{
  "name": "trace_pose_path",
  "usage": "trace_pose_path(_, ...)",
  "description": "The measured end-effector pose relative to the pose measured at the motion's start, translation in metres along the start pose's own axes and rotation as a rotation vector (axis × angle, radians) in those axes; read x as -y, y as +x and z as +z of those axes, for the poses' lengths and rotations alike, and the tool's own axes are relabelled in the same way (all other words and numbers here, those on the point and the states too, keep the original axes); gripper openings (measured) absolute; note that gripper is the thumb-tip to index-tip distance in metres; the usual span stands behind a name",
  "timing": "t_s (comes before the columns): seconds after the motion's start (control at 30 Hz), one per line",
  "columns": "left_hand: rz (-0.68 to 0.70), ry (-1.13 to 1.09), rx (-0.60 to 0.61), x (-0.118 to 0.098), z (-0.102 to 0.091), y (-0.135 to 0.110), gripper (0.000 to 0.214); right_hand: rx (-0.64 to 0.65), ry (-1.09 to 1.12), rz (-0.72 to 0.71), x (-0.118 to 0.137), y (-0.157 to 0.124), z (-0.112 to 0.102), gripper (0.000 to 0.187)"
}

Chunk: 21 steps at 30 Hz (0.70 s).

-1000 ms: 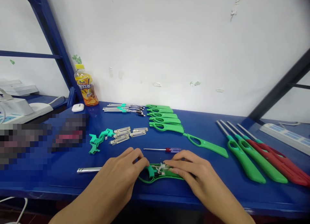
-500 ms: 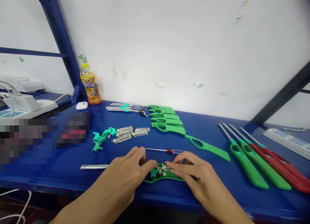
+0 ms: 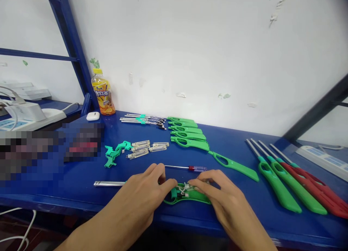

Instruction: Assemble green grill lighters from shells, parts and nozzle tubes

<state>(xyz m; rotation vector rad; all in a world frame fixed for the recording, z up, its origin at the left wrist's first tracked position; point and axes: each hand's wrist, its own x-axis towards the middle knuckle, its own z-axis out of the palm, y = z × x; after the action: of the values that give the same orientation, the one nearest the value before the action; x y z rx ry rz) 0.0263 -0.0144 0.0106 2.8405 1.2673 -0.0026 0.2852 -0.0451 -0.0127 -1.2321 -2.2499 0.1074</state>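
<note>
In the head view, an open half shell of a green gas lighter [image 3: 199, 196] lies near the table's front edge, its metal tube [image 3: 108, 184] pointing left. My left hand [image 3: 144, 191] is closed around the shell's left part, thumb and fingers at the teal trigger [image 3: 173, 193]. Inside the shell are white wires and a small black-and-white piece. My right hand [image 3: 224, 193] presses with its fingertips on a clear fuel tank [image 3: 187, 186] in the shell, mostly hidden under the fingers. Just behind the hands lies a screwdriver [image 3: 197, 168].
Behind are teal triggers [image 3: 111, 157], clear fuel tanks [image 3: 140, 148], metal tubes with wires [image 3: 141, 118] and green shells [image 3: 190, 140]. Lighters with green [image 3: 282, 187] and red handles [image 3: 312, 182] lie right. A drink bottle [image 3: 103, 93] and white case [image 3: 92, 116] stand back left.
My right thumb has drawn down out of sight, while its fingers stay at the fuel tank. My left hand keeps its hold. The whole view has shifted slightly.
</note>
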Motion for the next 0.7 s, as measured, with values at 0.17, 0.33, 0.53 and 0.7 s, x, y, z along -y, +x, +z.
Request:
trace_pose_path(0.17, -0.029, -0.007, 0.042, -0.0020, -0.0056, 0.0030, 0.081, 0.065, -0.003, 0.022, 0.0026, 0.0034, -0.0021, 0.047)
trace_pose_path(0.33, -0.053, -0.026, 0.091, -0.0020, -0.0097, 0.0029, 0.079, 0.095, 0.003, 0.004, 0.0035, 0.0052, -0.0024, 0.048)
trace_pose_path(0.53, -0.031, -0.028, 0.062, -0.0004, -0.0073, 0.0020, 0.079, 0.147, 0.088, 0.094, 0.0070, 0.0045, -0.0043, 0.047)
trace_pose_path(0.7, -0.032, -0.045, -0.001, 0.0007, -0.0032, -0.0002, 0.070, 0.153, 0.134, 0.146, 0.0061, 0.0027, -0.0043, 0.042)
